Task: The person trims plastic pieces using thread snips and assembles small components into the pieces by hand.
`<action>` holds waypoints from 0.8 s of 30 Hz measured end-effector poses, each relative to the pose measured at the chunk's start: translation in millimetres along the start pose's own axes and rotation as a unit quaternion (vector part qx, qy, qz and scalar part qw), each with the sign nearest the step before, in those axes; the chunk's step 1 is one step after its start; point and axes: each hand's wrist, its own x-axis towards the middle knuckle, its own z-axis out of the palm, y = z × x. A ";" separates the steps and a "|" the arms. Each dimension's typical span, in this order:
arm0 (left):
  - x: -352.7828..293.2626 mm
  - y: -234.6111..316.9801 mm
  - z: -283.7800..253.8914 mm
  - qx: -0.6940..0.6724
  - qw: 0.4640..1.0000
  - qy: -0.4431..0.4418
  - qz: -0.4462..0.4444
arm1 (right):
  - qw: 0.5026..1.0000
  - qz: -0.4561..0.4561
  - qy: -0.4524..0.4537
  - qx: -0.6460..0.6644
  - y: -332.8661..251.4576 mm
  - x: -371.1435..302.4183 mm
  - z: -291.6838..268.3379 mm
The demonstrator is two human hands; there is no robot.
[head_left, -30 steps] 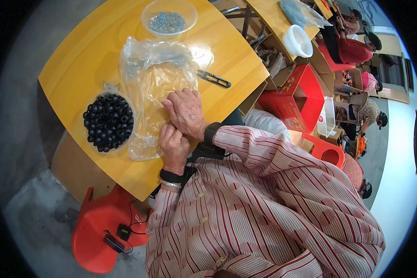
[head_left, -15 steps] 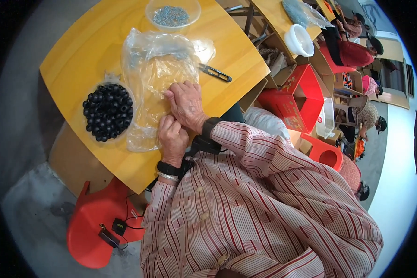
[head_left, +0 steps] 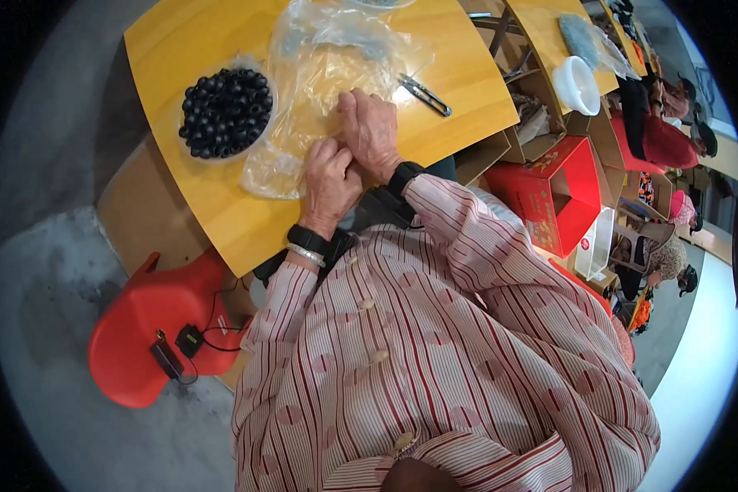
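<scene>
Both my hands meet at the near edge of a clear plastic bag (head_left: 291,139) spread crinkled over the yellow table. My left hand (head_left: 330,187) is closed, its fingers curled at the bag's edge. Just to its right and a little farther, my right hand (head_left: 371,135) is also closed, thumb against fingers, at the same edge. The fingertips are partly hidden, but both hands seem to pinch the film. A clear bowl left of the bag holds many round black parts (head_left: 225,113) with holes. Thread snips (head_left: 425,96) lie to the bag's right.
The yellow table (head_left: 168,41) has another clear bowl (head_left: 381,3) at its far edge. A red chair (head_left: 127,336) with small black devices stands at lower left. To the right are a red box (head_left: 545,197), a white bowl (head_left: 578,86) on another table, and several people seated beyond.
The view has shifted, so the table appears higher and farther right. My right hand has turned, its fingers more tightly curled; both hands stay close together at the bag's near edge.
</scene>
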 end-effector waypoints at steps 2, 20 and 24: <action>1.7 -0.3 0.8 -0.001 1.000 0.006 0.003 | 1.000 -0.022 0.013 0.010 4.2 -0.2 2.0; -0.7 0.6 -4.7 -0.029 0.999 0.011 -0.010 | 0.999 0.001 -0.022 0.044 11.5 12.2 -19.9; -0.3 -1.3 -5.0 -0.008 1.000 -0.007 -0.006 | 0.994 -0.071 0.007 -0.083 7.9 3.0 -8.7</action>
